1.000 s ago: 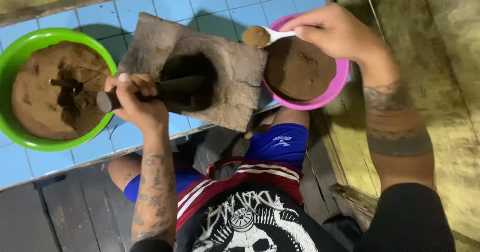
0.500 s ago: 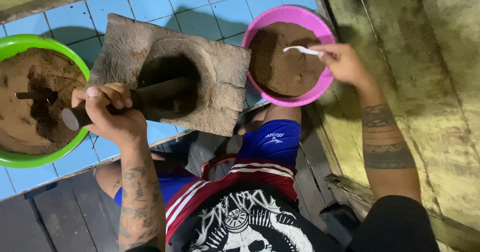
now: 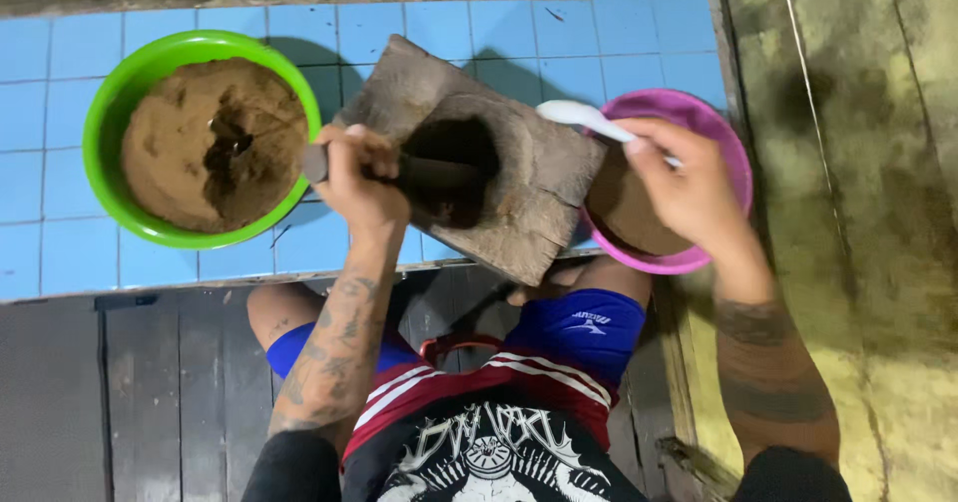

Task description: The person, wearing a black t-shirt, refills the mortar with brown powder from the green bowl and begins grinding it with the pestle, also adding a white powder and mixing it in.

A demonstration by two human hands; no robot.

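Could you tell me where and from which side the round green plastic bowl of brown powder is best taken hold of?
Grip the round green plastic bowl by its bare rim on the far-left side. The left hand and dark pestle handle crowd the right edge, and the brown powder fills the inside, so only the rim offers a clean grip.

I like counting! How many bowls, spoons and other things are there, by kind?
Bowls: 2, a green bowl and a pink bowl
Spoons: 1, a white spoon
Stone mortars: 1
Pestles: 1
Total: 5
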